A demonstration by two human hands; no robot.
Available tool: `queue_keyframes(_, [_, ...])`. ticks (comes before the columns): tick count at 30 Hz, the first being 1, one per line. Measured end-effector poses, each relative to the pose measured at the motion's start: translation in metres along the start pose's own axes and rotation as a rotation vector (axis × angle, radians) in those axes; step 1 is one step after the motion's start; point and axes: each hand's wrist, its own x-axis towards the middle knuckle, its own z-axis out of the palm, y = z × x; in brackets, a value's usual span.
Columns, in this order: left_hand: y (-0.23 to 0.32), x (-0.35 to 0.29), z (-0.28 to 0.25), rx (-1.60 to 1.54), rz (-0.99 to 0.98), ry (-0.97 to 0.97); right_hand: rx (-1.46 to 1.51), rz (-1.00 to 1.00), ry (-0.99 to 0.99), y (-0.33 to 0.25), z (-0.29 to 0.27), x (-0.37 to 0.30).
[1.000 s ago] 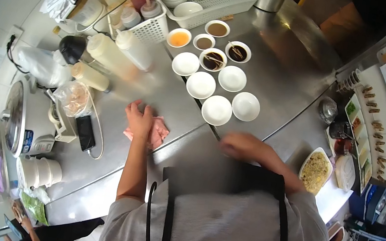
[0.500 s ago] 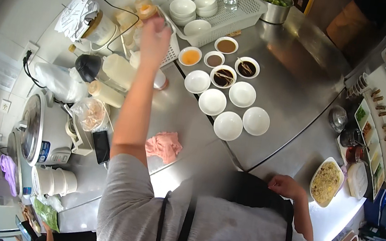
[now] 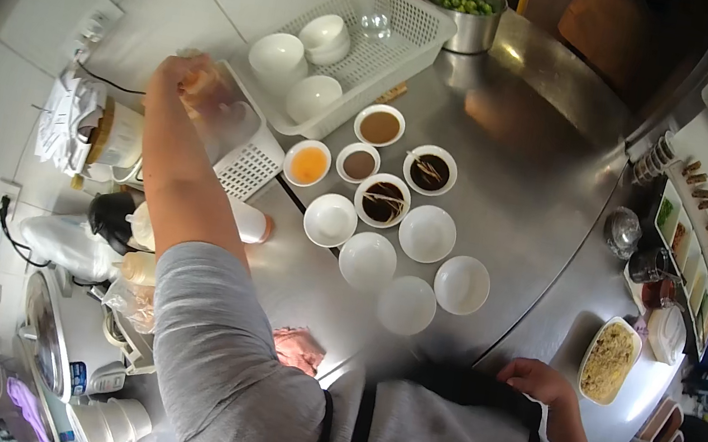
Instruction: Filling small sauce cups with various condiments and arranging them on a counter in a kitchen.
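My left hand [image 3: 176, 74] reaches far left, to a blurred orange-topped container [image 3: 206, 91] by the wall. Its fingers are smeared and partly hidden, so their grip is unclear. Beside it stands a small white perforated basket [image 3: 251, 164]. My right hand [image 3: 534, 379] rests near the counter's front edge, fingers curled in, with nothing visible in it. Between the hands are small white bowls: one with orange liquid [image 3: 307, 163], two with brown sauce [image 3: 380, 126], two with dark sauce and pale strips [image 3: 382, 200]. Several others, such as the nearest bowl [image 3: 407, 305], hold nothing.
A large grey perforated basket [image 3: 420, 25] holds stacked bowls at the back, next to a steel pot [image 3: 472, 33] of green produce. A pink cloth [image 3: 298, 349] lies near me. Bottles crowd the left wall. A rice-like dish [image 3: 610, 360] and a topping tray [image 3: 685, 243] stand right.
My left hand has moved farther left, to the container by the wall. The view has shifted, and my right hand stays near the counter edge.
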Motion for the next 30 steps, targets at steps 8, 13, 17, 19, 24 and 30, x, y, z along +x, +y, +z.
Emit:
queue_keyframes(8, [0.018, -0.049, -0.025, 0.247, 0.243, 0.285, 0.018, -0.289, -0.174, -0.076, -0.018, 0.045])
queue_keyframes(13, [0.102, -0.18, -0.019, 0.352, 0.661, 0.782, -0.141, -0.522, -0.27, -0.155, -0.01, 0.084])
queue_keyframes(17, [0.137, -0.322, 0.003, 0.01, 0.831, 0.723, 0.196, -0.669, -0.377, -0.218, 0.017, 0.122])
queue_keyframes(19, [0.132, -0.365, 0.025, -0.056, 1.077, 0.741, 0.451, -0.623, -0.468, -0.251, 0.038, 0.138])
queue_keyframes(24, [0.087, -0.391, 0.13, -0.11, 1.136, 0.31, 0.845, -0.637, -0.65, -0.269, 0.048, 0.163])
queue_keyframes(30, [-0.024, -0.367, 0.2, -0.237, 0.841, 0.149, 1.056, -0.735, -0.177, -0.23, 0.032, 0.199])
